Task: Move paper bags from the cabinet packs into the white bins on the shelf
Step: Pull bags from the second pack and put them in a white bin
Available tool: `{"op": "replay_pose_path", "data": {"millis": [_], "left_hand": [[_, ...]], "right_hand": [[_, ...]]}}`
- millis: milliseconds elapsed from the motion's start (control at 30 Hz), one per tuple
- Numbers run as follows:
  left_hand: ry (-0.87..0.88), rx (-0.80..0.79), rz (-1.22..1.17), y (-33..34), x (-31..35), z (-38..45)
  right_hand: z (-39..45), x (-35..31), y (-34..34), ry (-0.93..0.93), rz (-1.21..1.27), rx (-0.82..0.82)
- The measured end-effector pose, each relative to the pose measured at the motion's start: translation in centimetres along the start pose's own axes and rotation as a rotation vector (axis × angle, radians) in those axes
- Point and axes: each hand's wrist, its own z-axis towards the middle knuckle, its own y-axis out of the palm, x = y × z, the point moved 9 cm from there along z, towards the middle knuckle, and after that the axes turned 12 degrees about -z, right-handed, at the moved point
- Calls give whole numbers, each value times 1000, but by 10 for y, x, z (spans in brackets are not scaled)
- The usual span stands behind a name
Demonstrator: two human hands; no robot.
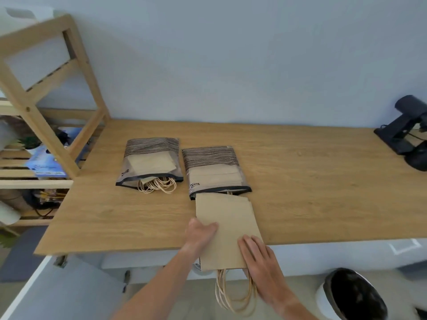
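Here, a wooden tabletop point(300, 181) runs along a pale blue-grey wall, with a wooden shelf point(46, 88) at its left end and a black device point(406, 132) at the right. Two striped packs point(151, 158) point(213, 167) lie side by side. One stack of paper bags point(227, 229), half drawn from the right pack, overhangs the front edge. The left hand point(201, 232) grips its left edge, thumb on top; the right hand point(258, 257) lies on it, fingers nearly straight.

Light: even, soft daylight | Shadows: faint | Focus: soft throughout | Edges: wide-angle bending, blurred shelf point(48, 72) at left
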Motion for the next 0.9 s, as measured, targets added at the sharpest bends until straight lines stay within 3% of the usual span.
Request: {"op": "replay_pose_path", "data": {"millis": [300,400,567,633,733,900], "left_hand": [[76,-112,-90,-46,-38,-61],[145,-74,-108,-72,-38,-77],[258,46,-9,-140,-17,-90],[311,135,17,-171,1,-92],[378,291,42,-202,32,-98],[430,311,32,-192,71,-99]], "right_hand": [[-69,-73,-27,-11,63,134],[-81,-98,-35,-39,149,122],[-76,-136,-52,-188,400,-39],[-53,-147,-69,-187,444,-9],[-6,-150,-94,-13,562,91],[78,-150,-134,381,1310,-33]]}}
